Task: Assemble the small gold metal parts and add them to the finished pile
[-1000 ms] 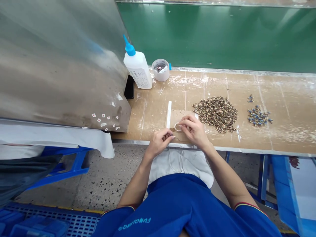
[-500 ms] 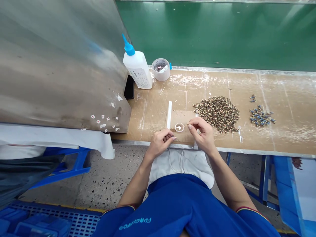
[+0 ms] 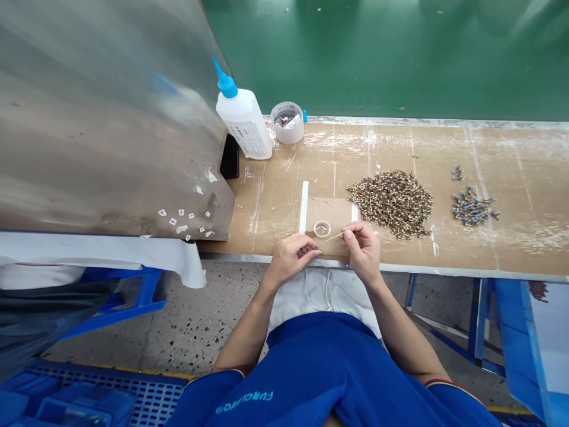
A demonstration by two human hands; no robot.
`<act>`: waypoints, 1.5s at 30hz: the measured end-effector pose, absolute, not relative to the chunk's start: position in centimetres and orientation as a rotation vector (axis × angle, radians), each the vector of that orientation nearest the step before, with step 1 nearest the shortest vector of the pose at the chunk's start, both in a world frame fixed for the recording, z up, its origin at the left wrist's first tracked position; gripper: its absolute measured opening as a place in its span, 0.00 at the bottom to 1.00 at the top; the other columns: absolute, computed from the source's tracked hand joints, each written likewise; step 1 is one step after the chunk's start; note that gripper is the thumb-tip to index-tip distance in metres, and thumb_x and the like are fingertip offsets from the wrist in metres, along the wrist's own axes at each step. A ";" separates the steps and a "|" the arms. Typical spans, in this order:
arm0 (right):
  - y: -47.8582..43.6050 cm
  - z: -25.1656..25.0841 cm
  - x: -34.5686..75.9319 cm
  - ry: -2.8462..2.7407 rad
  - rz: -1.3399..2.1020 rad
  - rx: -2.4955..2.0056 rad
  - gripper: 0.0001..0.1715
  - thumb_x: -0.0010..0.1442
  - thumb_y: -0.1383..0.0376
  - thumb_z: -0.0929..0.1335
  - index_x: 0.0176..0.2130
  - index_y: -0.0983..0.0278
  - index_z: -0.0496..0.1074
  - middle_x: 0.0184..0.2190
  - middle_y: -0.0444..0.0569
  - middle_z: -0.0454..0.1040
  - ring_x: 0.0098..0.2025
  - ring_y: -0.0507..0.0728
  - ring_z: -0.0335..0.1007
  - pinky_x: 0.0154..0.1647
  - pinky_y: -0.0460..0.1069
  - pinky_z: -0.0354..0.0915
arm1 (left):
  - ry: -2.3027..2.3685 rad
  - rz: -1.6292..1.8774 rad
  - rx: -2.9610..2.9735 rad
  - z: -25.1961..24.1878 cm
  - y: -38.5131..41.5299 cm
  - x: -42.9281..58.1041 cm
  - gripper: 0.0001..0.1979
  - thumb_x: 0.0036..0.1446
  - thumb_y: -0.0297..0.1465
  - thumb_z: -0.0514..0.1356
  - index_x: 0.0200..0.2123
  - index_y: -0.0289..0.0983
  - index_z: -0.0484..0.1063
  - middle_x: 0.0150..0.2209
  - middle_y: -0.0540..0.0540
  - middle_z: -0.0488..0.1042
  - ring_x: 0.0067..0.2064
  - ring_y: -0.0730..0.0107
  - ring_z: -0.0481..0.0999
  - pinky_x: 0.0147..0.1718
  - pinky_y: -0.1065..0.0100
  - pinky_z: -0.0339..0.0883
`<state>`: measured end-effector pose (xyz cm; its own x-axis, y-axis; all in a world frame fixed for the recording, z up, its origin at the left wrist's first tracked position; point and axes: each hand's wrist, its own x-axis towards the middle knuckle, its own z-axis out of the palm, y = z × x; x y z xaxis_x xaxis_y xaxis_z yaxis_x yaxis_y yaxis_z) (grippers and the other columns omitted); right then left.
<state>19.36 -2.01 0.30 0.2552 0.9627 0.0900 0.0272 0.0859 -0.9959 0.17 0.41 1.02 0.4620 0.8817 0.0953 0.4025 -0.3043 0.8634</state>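
Note:
My left hand (image 3: pixel 292 256) rests at the bench's front edge, its fingers curled around a small dark item (image 3: pixel 306 251) that is mostly hidden. My right hand (image 3: pixel 363 249) pinches a thin pale stick (image 3: pixel 334 236), whose tip points left, just below a small clear ring (image 3: pixel 322 229). The ring lies on a brown cardboard pad (image 3: pixel 331 214) between my hands, with a white curved mark inside it. The stick's tip does not appear to touch the ring.
A white glue bottle (image 3: pixel 243 126) with a blue nozzle and a tape roll (image 3: pixel 287 123) stand at the back. Right of the pad lie a pile of small mottled parts (image 3: pixel 391 204) and blue-tipped parts (image 3: pixel 473 206). A metal cabinet (image 3: pixel 102 118) stands left.
My right hand has drawn back and lower, taking the stick away from the ring. The white blob inside the ring now looks like a thin curve. My left hand has barely moved.

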 end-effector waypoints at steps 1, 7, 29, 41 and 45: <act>-2.1 0.2 19.2 -1.075 0.940 -1.273 0.18 0.64 0.49 0.69 0.35 0.61 0.72 0.27 0.45 0.75 0.28 0.53 0.71 0.30 0.47 0.67 | 1.079 0.746 1.902 1.0 0.4 0.2 0.12 0.64 0.37 0.63 0.31 0.36 0.75 0.26 0.49 0.74 0.27 0.73 0.70 0.28 0.72 0.64; -2.2 0.1 19.1 -1.123 0.926 -1.298 0.18 0.64 0.49 0.68 0.35 0.60 0.71 0.27 0.45 0.75 0.29 0.54 0.73 0.31 0.48 0.68 | 1.095 0.763 1.933 0.8 0.3 0.3 0.11 0.64 0.36 0.63 0.31 0.36 0.75 0.27 0.49 0.75 0.26 0.74 0.70 0.28 0.72 0.65; -2.4 -0.2 19.3 -1.166 0.950 -1.300 0.12 0.64 0.55 0.68 0.35 0.60 0.72 0.27 0.45 0.75 0.29 0.54 0.72 0.31 0.49 0.67 | 1.136 0.810 1.950 0.6 0.2 0.5 0.06 0.62 0.31 0.63 0.31 0.37 0.74 0.26 0.50 0.74 0.27 0.73 0.72 0.29 0.72 0.66; -2.4 -0.3 19.0 -1.251 0.917 -1.354 0.12 0.64 0.55 0.67 0.35 0.60 0.73 0.24 0.45 0.73 0.26 0.54 0.67 0.26 0.48 0.63 | 1.175 0.786 1.944 0.8 0.1 0.7 0.07 0.62 0.32 0.62 0.31 0.37 0.74 0.27 0.49 0.75 0.28 0.72 0.72 0.29 0.71 0.67; -2.3 -0.1 18.9 -1.291 0.906 -1.373 0.12 0.64 0.55 0.67 0.35 0.60 0.73 0.24 0.45 0.73 0.25 0.54 0.67 0.25 0.48 0.63 | 1.184 0.788 1.950 0.8 0.0 0.8 0.07 0.62 0.32 0.62 0.31 0.38 0.73 0.27 0.49 0.75 0.28 0.72 0.73 0.30 0.71 0.67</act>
<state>18.92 -2.31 -0.07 0.1484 0.9828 0.1096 0.2310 0.0733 -0.9702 0.76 0.00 0.77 0.3937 0.9094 0.1340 0.4747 -0.3260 0.8176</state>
